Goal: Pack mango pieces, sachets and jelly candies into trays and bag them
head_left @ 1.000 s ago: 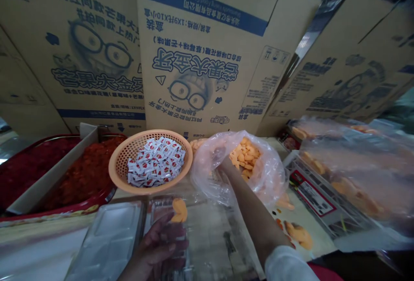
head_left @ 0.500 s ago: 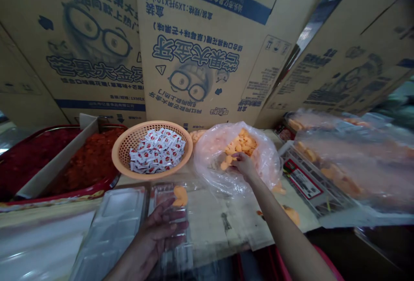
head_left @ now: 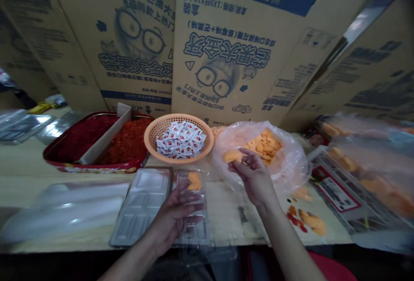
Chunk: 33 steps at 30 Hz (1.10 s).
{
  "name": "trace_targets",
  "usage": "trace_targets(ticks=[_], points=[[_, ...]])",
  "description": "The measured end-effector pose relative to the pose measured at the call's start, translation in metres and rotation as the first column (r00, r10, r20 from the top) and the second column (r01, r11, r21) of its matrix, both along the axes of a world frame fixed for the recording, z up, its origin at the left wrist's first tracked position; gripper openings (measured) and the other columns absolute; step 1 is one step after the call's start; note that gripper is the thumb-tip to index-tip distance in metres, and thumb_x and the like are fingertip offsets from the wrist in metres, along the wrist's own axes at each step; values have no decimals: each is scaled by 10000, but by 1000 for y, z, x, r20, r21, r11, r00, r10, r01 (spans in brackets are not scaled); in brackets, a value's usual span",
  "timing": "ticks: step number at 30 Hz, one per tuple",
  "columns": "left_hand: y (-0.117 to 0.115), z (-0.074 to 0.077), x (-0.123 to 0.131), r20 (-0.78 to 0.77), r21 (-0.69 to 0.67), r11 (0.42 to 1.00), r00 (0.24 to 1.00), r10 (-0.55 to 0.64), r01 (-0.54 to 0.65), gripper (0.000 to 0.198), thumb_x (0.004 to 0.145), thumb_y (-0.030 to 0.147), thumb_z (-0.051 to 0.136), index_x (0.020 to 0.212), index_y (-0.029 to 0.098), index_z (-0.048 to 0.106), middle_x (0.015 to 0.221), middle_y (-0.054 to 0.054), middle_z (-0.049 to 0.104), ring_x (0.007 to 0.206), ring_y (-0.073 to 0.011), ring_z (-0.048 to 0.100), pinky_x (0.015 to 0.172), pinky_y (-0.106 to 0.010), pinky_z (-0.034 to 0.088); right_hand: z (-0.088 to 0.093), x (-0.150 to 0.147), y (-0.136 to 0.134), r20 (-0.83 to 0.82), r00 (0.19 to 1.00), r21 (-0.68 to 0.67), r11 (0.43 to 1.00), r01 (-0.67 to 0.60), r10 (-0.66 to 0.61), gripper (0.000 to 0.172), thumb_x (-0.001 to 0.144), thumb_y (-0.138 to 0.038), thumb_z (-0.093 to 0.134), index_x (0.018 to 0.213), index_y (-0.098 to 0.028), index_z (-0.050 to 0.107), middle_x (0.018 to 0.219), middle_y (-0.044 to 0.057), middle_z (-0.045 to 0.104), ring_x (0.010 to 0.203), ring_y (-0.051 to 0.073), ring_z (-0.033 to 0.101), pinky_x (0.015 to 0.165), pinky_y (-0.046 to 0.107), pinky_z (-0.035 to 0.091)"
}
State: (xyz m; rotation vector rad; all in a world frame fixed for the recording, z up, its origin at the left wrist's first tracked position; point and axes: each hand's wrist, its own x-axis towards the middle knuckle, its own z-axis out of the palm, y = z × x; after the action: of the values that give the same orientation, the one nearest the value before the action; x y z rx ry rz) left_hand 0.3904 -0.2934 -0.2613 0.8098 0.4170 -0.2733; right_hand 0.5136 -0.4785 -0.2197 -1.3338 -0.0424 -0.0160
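Note:
My left hand (head_left: pixel 173 214) is at a clear plastic tray (head_left: pixel 199 229), its fingers spread around the side and partly showing through the plastic. A curved orange candy (head_left: pixel 194 181) lies in the tray's far compartment. Between the thumb and fingers of my right hand (head_left: pixel 254 171) is another orange candy (head_left: pixel 233 156). That hand is above the near left part of a clear plastic bag (head_left: pixel 296 166), which is open and full of orange candies (head_left: pixel 267 145). Left of my left hand lie stacked clear compartment trays (head_left: pixel 140 212).
An orange basket (head_left: pixel 152 143) of small white sachets stands behind the trays. Farther left is a divided red tub (head_left: pixel 100 168) with dark red and orange-red contents. Cardboard boxes (head_left: pixel 223 69) wall the back. A crate (head_left: pixel 336 190) and bagged candies (head_left: pixel 384 186) stand right.
My right hand has drawn back from the bag's candies, moving a little up and toward me with an orange candy in it. The view has turned left. My left hand stays at the tray.

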Motion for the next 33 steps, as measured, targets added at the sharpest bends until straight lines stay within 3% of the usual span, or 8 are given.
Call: trace_targets(ticks=[3, 6, 11, 17, 20, 28, 30, 33], points=[[4, 6, -5, 38, 1, 996, 995, 89, -89, 687, 638, 64, 671, 1234, 211, 363, 1084, -117, 596, 940, -254, 617, 758, -368, 501, -2, -22, 49, -17, 982, -39, 981, -191, 191, 360, 629, -309, 673, 944, -210, 530, 818, -3, 609, 698, 158, 601, 661, 337, 503], [10, 11, -12, 67, -5, 983, 981, 184, -184, 665, 645, 69, 666, 1222, 211, 368, 1068, -110, 597, 894, -230, 628, 743, -355, 505, -16, -26, 85, 105, 981, -302, 945, -128, 166, 260, 664, -340, 620, 859, -198, 524, 814, 17, 618, 719, 169, 574, 665, 331, 462], [24, 11, -22, 54, -22, 957, 955, 291, -290, 616, 645, 49, 650, 1183, 198, 391, 1055, -99, 594, 863, -216, 633, 746, -357, 507, -24, -28, 111, 337, 920, -813, 555, 177, 201, 156, 721, -338, 553, 740, -184, 557, 773, 29, 629, 799, 208, 537, 738, 348, 313], [43, 5, -30, 76, -47, 938, 935, 345, -343, 590, 676, 80, 642, 1185, 216, 376, 1109, -99, 575, 889, -226, 629, 792, -387, 495, -11, -44, 124, 344, 879, -933, 222, 282, 329, 134, 764, -295, 530, 709, -174, 543, 744, 52, 619, 791, 225, 517, 667, 317, 247], [53, 3, -35, 69, -33, 937, 934, 350, -349, 606, 675, 74, 644, 1192, 229, 367, 1117, -93, 571, 896, -226, 627, 792, -387, 494, -9, -45, 130, 294, 847, -956, 120, 269, 442, 145, 766, -314, 537, 723, -177, 556, 804, 79, 621, 824, 239, 507, 664, 325, 247], [88, 3, -50, 87, -3, 952, 949, 304, -305, 632, 663, 94, 664, 1204, 241, 372, 1087, -89, 598, 907, -241, 626, 781, -389, 487, 2, -39, 153, 54, 751, -998, 46, 32, 659, 134, 760, -281, 552, 831, -179, 601, 916, 89, 606, 916, 253, 499, 749, 358, 284], [96, 4, -53, 93, -12, 956, 952, 293, -293, 631, 672, 87, 652, 1214, 242, 368, 1102, -91, 593, 932, -251, 619, 787, -392, 483, 3, -38, 159, 82, 712, -994, 109, 7, 698, 186, 753, -270, 572, 913, -178, 589, 952, 86, 599, 931, 251, 500, 767, 363, 295], [110, 5, -60, 72, -32, 957, 955, 288, -287, 642, 685, 75, 633, 1241, 231, 352, 1116, -103, 593, 957, -262, 613, 813, -405, 472, 0, -22, 166, 181, 674, -944, 318, -85, 717, 178, 781, -258, 542, 945, -204, 584, 924, 53, 598, 891, 205, 515, 754, 324, 330]])
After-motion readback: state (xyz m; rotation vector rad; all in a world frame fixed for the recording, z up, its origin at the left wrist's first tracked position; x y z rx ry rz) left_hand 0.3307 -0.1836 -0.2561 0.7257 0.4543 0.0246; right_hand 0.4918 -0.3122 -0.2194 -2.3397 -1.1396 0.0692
